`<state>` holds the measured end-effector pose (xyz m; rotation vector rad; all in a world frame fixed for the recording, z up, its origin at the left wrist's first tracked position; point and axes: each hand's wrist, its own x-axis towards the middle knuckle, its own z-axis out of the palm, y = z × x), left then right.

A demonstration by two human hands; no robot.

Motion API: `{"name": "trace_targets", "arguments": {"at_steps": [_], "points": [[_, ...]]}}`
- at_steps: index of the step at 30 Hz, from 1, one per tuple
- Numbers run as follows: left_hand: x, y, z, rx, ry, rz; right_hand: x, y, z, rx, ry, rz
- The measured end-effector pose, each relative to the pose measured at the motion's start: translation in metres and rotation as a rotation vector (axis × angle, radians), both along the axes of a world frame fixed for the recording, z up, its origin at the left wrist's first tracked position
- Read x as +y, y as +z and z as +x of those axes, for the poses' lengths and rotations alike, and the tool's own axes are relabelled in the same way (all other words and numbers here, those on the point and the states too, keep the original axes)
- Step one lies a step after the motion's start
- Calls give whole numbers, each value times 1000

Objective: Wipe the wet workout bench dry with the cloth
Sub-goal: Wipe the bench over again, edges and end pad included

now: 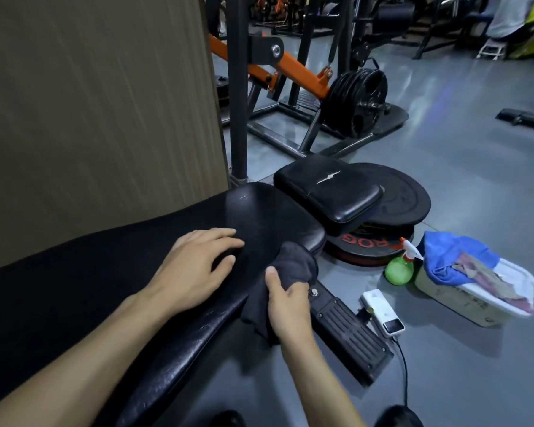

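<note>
Bench (111, 272) under flat left hand (195, 266); right hand (287, 303) grips cloth (287, 266)

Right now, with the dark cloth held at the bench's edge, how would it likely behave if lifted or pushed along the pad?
The dark cloth is probably floppy: it bunches above the right hand and hangs limp below it. It likely weighs little, since one hand's grip carries it. Pushed along the bench, it would probably crumple and drag rather than glide.

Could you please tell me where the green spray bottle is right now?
The green spray bottle stands on the floor at right, between the weight plates and the white tub.
</note>
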<state>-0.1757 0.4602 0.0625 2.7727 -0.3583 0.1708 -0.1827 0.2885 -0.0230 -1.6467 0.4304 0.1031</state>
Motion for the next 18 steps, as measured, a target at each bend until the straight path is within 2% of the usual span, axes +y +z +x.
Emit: {"name": "trace_targets", "arguments": {"at_steps": [5, 8, 12, 18], "points": [[-13, -11, 23, 52, 54, -2, -45, 10, 44, 110, -27, -18], [-15, -16, 19, 66, 94, 14, -74, 28, 73, 54, -26, -66], [-21, -15, 16, 78, 132, -25, -92, 52, 94, 16, 3, -212], [-30, -4, 16, 108, 147, 11, -96, 61, 80, -58, 113, -570]]}}
